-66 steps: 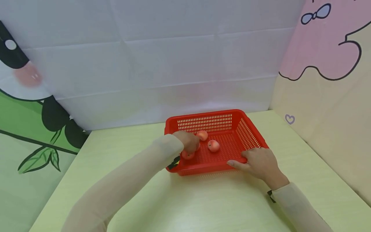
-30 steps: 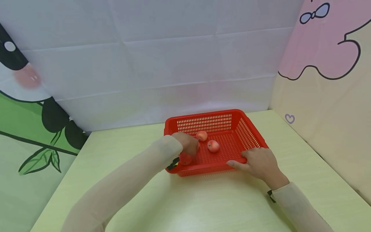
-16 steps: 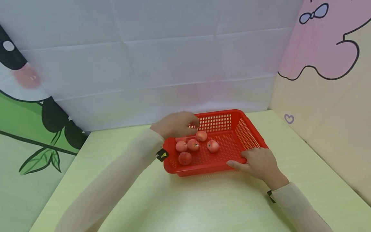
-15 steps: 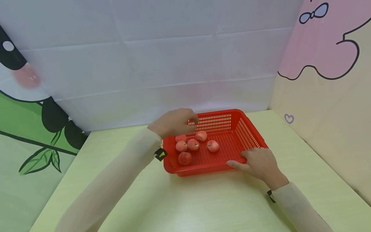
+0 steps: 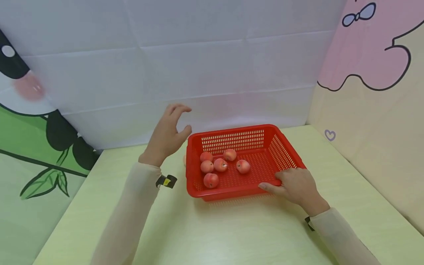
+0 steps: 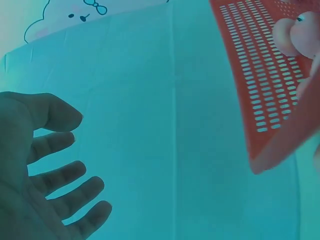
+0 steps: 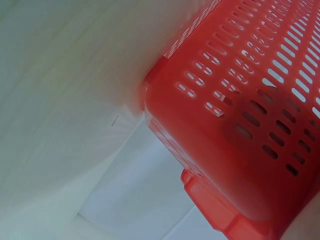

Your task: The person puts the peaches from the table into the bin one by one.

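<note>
A red plastic basket (image 5: 241, 191) with slotted walls stands on the table, and several round pink-red fruits (image 5: 243, 166) lie in it, mostly toward its left side. My left hand (image 5: 165, 134) is raised beyond the basket's left edge, fingers spread and bent a little, holding nothing. In the left wrist view that hand (image 6: 45, 165) appears apart from the basket (image 6: 255, 90). At the basket's front right corner my right hand (image 5: 296, 186) grips the rim, thumb along the front edge. The right wrist view has the basket's slotted underside (image 7: 250, 125) filling the right half.
A pale rounded thing (image 5: 184, 160) peeks out just behind the basket's left wall, mostly hidden. The light wood-toned table (image 5: 212, 235) ends at a white cloth backdrop (image 5: 198, 73). A patterned cloth wall (image 5: 371, 121) borders the right side.
My left hand, earlier down among the fruits, has risen out of the basket and moved left, its fingers spreading. The front left fruit has shifted slightly. My right hand stays on the rim.
</note>
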Tool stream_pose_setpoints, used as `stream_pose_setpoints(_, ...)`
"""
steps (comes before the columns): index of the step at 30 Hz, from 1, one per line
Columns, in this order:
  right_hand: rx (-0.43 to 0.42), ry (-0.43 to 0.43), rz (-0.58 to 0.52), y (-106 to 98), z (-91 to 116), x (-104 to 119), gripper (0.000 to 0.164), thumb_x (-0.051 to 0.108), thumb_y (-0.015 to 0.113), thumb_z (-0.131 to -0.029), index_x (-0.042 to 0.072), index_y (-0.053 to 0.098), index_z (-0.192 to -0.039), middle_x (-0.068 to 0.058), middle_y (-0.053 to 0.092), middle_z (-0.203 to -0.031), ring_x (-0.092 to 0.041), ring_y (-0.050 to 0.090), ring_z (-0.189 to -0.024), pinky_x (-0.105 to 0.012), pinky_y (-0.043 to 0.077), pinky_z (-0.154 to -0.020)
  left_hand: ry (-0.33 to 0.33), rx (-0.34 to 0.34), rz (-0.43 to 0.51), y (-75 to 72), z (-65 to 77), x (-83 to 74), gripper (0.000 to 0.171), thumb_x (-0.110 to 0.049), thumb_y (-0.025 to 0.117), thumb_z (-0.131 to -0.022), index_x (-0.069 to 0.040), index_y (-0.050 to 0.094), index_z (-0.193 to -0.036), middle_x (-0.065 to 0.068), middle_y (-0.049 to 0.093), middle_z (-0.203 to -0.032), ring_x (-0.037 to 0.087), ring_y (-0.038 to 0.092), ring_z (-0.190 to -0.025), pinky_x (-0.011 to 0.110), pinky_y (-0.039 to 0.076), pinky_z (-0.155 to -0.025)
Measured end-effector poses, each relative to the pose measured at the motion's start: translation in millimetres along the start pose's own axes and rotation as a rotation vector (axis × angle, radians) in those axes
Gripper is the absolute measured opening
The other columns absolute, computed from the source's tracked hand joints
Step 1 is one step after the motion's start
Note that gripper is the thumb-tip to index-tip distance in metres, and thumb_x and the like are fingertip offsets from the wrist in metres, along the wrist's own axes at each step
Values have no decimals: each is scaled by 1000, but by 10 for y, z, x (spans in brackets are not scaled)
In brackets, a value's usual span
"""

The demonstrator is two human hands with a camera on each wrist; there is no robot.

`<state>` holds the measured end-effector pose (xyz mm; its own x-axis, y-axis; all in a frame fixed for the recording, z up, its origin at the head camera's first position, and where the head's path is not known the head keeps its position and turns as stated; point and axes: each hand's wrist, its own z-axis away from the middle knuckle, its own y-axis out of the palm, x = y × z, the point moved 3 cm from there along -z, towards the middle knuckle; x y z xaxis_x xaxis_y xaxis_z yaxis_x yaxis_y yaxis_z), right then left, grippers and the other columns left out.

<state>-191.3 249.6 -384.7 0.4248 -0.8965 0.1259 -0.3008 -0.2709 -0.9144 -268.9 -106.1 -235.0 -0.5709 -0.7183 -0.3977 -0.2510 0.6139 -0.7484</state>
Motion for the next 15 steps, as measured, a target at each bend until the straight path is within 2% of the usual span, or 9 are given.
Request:
stream_pose_setpoints(3,8,7,3,10,1,3,71,83,49,-95,23,33,-61,12,22,-54,-6,22,-52,-28,22,-51,-70,10,4,106,136,214,43,-9,63,-101,-3,59,-144,18,50,-150,36,53,-136,56,50,-111)
stream_pose_setpoints(8,28,12,10,26,-7,11,70,81,53,-95,23,33,-61,12,21,-55,-6,21,-52,-27,21,-52,-194,75,10,316,355,537,43,-10,60,-101,-5,59,-144,18,47,-152,40,53,-136,60,49,-110)
stream_pose_setpoints(11,26,7,16,13,-13,14,68,78,57,-95,22,35,-61,11,23,-54,-6,23,-51,-27,23,-52,-235,116,22,420,428,677,45,-9,58,-101,-5,58,-145,19,46,-154,41,51,-137,62,48,-111)
stream_pose_setpoints(15,19,4,20,-3,-7,11,68,78,56,-95,22,36,-61,11,25,-53,-6,26,-51,-27,25,-52,-287,175,43,553,484,820,51,-8,58,-100,-5,52,-150,20,42,-157,42,47,-141,64,45,-112)
